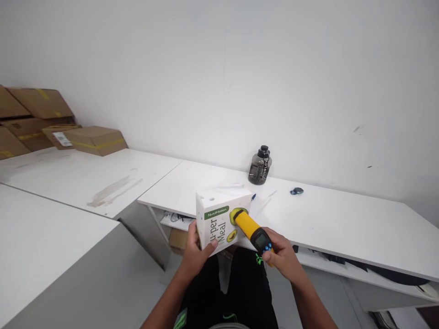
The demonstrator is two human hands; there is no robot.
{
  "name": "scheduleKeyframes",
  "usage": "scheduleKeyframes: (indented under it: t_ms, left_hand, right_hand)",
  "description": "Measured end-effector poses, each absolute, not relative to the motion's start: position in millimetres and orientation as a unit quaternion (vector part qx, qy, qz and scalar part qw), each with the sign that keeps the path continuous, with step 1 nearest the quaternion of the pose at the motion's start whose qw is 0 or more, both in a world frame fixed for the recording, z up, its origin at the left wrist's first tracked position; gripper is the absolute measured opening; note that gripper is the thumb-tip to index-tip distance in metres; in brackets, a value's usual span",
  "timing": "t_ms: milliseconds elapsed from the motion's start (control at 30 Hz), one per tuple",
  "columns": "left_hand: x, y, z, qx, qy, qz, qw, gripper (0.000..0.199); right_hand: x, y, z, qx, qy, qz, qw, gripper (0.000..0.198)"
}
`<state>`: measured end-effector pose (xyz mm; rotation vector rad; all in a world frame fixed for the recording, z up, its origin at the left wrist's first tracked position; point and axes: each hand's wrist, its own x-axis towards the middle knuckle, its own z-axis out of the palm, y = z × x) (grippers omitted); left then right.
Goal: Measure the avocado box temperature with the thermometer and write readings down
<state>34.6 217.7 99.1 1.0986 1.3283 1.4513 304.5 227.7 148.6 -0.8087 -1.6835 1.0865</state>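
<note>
The left grip [196, 249] is curled around the lower left side of the white box [219, 230], at the surface's [329, 214] near edge, resting or raised I cannot tell; the right grip [281, 253] is wrapped around the yellow thermometer gun [249, 226], nose close against the printed face; a nudge from it could twist the box, held one-sidedly, and drop it past that edge.
</note>
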Motion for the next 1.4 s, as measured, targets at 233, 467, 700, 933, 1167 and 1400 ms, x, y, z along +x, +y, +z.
scheduleKeyframes:
  t_ms: [233, 467, 700, 933, 1167, 1400]
  left_hand:
    - [33.7, 220.1, 102.9, 0.454, 0.533, 0.577, 0.420, 0.081]
    - [36.3, 213.7, 104.6, 0.449, 0.542, 0.568, 0.426, 0.083]
    - [48.5, 260.3, 98.1, 0.465, 0.585, 0.582, 0.321, 0.078]
    - [72.2, 372.0, 67.2, 0.528, 0.586, 0.537, 0.298, 0.069]
    - [72.7, 384.0, 33.0, 0.554, 0.580, 0.487, 0.345, 0.082]
    - [70.9, 385.7, 36.2, 0.601, 0.612, 0.389, 0.335, 0.090]
  right_hand:
    - [308.2, 225.7, 149.1, -0.335, -0.685, 0.438, 0.476, 0.055]
    - [312.3, 220.4, 155.9, -0.336, -0.682, 0.467, 0.451, 0.060]
    - [288.0, 223.0, 144.3, -0.384, -0.561, 0.495, 0.540, 0.075]
    - [259.2, 231.0, 120.2, -0.498, -0.423, 0.434, 0.620, 0.076]
    - [260.2, 230.0, 109.7, -0.546, -0.379, 0.392, 0.636, 0.068]
    - [256.5, 229.2, 106.1, -0.536, -0.365, 0.428, 0.629, 0.067]
